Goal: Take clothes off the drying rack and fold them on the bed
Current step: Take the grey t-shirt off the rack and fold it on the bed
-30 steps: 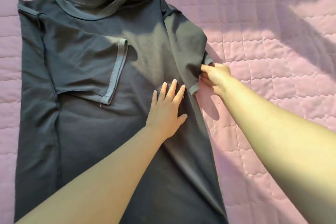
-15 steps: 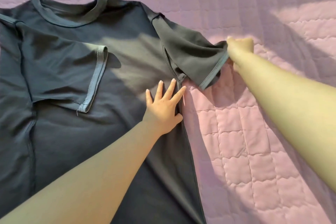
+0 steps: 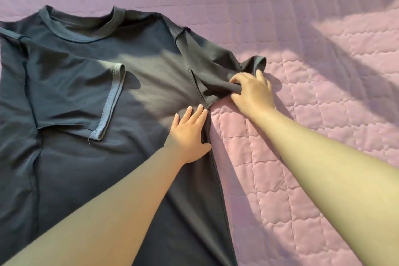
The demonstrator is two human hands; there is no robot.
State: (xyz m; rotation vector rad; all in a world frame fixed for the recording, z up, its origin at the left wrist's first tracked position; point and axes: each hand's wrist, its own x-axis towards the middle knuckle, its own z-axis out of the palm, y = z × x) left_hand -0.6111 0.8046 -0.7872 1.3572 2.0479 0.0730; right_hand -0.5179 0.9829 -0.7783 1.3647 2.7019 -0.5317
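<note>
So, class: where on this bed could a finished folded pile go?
The bare pink quilt right of the right hand and above the T-shirt collar is free. The left side is crowded: the shirt covers it, pinned by the left hand.

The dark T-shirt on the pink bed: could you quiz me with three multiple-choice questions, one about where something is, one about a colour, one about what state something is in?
1. Where does the left hand rest?
A. on the T-shirt, near its side seam under the armpit
B. on the collar
C. on the bare quilt

2. What colour is the quilt?
A. white
B. pink
C. green

3. How is the sleeve on the viewer's right?
A. folded flat across the chest
B. bunched in the right hand
C. tucked out of sight under the shirt

Answers: 1 A, the palm lies flat on dark cloth beside the seam. 2 B, pink quilted squares surround the shirt. 3 B, the fingers close around gathered sleeve cloth.
</note>
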